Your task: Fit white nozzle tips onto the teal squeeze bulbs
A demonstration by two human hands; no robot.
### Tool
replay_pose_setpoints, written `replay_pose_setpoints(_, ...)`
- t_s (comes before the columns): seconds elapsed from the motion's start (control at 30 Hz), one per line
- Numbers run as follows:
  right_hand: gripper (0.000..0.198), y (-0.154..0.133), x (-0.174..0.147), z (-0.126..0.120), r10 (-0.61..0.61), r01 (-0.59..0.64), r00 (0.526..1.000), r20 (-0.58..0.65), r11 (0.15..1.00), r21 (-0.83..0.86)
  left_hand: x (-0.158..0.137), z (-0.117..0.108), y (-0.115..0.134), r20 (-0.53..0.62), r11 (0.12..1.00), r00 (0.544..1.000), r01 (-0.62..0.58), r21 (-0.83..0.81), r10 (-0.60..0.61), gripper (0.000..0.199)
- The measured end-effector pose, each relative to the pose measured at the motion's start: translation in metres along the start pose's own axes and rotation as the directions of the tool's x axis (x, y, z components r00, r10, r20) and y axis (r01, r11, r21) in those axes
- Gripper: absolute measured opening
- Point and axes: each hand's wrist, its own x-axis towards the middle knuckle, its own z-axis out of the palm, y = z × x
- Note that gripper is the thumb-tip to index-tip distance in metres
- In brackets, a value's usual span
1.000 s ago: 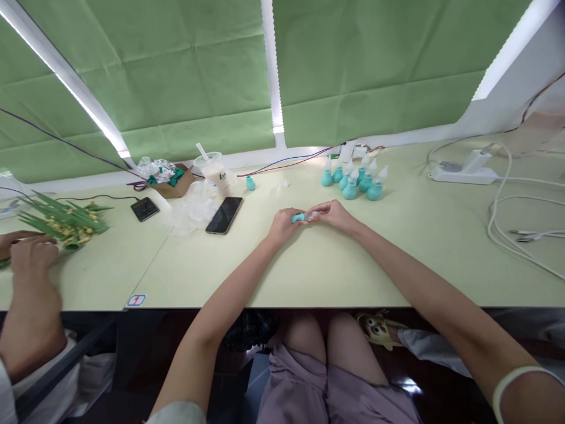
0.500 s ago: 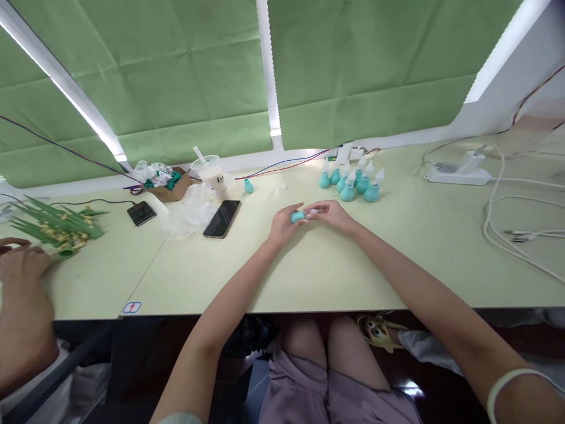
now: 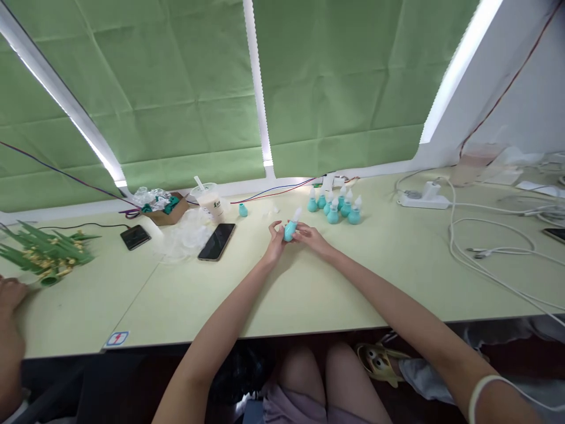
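Observation:
Between my two hands, just above the table, a teal bulb syringe (image 3: 289, 231) leans to the right with its translucent white tip upward. My left hand (image 3: 275, 240) has its fingers around the bulb's left side. Closed on the right side of the same bulb is my right hand (image 3: 310, 237). Behind my right hand stands a group of several teal bulb syringes (image 3: 332, 215) with pointed clear tips. One teal bulb without a tip (image 3: 242, 210) stands farther left. Small clear pieces (image 3: 274, 209) lie between it and the group.
A phone (image 3: 216, 242), crumpled clear plastic bags (image 3: 188, 234), a drink cup (image 3: 212, 202) and a cardboard box (image 3: 170, 213) sit to the left. A green plant bunch (image 3: 48, 253) lies near another person's hand (image 3: 11, 293). White cables (image 3: 485, 259) and a power strip (image 3: 424, 201) are at right.
The bulb syringe has turned from lying sideways to standing with its tip up. Both hands have shifted their hold around the bulb. The camera view has moved slightly right and up.

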Motion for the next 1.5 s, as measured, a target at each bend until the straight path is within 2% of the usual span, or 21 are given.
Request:
replay_pose_setpoints(0.1, 0.048, -0.005, -0.002, -0.004, -0.001, -0.001, 0.999, -0.054, 0.999, -0.034, -0.002, -0.001, -0.001, 0.086, 1.000, 0.996, -0.005, 0.004, 0.005, 0.056)
replay_pose_setpoints(0.23, 0.043, -0.005, 0.000, -0.007, 0.013, -0.019, 0.997, -0.077, 0.997, -0.068, -0.003, 0.000, -0.003, 0.107, 0.999, 0.994, -0.011, 0.048, 0.006, 0.059)
replay_pose_setpoints(0.33, 0.041, 0.002, 0.006, -0.012, 0.044, -0.061, 0.976, -0.214, 0.996, -0.072, 0.002, -0.007, -0.003, 0.005, 0.989, 1.000, -0.010, 0.148, 0.010, 0.058)
replay_pose_setpoints(0.47, 0.035, 0.012, 0.013, -0.031, 0.069, -0.134, 0.901, -0.429, 0.983, -0.122, 0.015, -0.033, -0.001, -0.222, 0.950, 0.970, -0.025, 0.311, 0.099, 0.054)
replay_pose_setpoints(0.57, 0.038, 0.016, 0.013, -0.044, 0.051, -0.123, 0.896, -0.442, 0.983, -0.135, 0.024, -0.052, 0.001, -0.322, 0.935, 0.936, -0.019, 0.355, 0.142, 0.051)
replay_pose_setpoints(0.7, 0.041, 0.017, 0.012, -0.045, 0.001, -0.091, 0.899, -0.438, 0.978, -0.185, 0.026, -0.063, 0.004, -0.375, 0.932, 0.914, -0.010, 0.362, 0.156, 0.044)
replay_pose_setpoints(0.83, 0.031, 0.023, 0.014, -0.036, -0.003, -0.161, 0.870, -0.493, 0.944, -0.290, 0.025, -0.064, 0.005, -0.366, 0.922, 0.918, 0.004, 0.388, 0.150, 0.039)
replay_pose_setpoints(1.0, 0.038, 0.027, 0.022, -0.029, 0.073, -0.207, 0.833, -0.548, 0.960, -0.187, 0.024, -0.067, 0.006, -0.360, 0.910, 0.920, 0.012, 0.413, 0.152, 0.037)
replay_pose_setpoints(1.07, 0.035, 0.021, 0.027, -0.028, 0.054, -0.215, 0.823, -0.565, 0.951, -0.222, 0.024, -0.067, 0.006, -0.357, 0.908, 0.923, 0.018, 0.419, 0.147, 0.035)
replay_pose_setpoints(1.2, 0.029, 0.007, 0.040, -0.026, -0.024, -0.272, 0.813, -0.582, 0.868, -0.416, 0.024, -0.067, 0.004, -0.320, 0.895, 0.937, 0.017, 0.445, 0.142, 0.028)
replay_pose_setpoints(1.3, 0.022, 0.008, 0.047, -0.023, -0.027, -0.363, 0.794, -0.608, 0.781, -0.509, 0.025, -0.069, 0.002, -0.304, 0.896, 0.943, 0.014, 0.444, 0.136, 0.024)
replay_pose_setpoints(1.43, 0.028, 0.018, 0.053, -0.023, -0.017, -0.480, 0.723, -0.690, 0.706, -0.521, 0.027, -0.074, -0.001, -0.300, 0.904, 0.944, 0.005, 0.429, 0.137, 0.021)
replay_pose_setpoints(1.5, 0.034, 0.021, 0.055, -0.025, -0.027, -0.498, 0.707, -0.707, 0.691, -0.524, 0.028, -0.077, -0.002, -0.301, 0.907, 0.943, -0.001, 0.421, 0.141, 0.020)
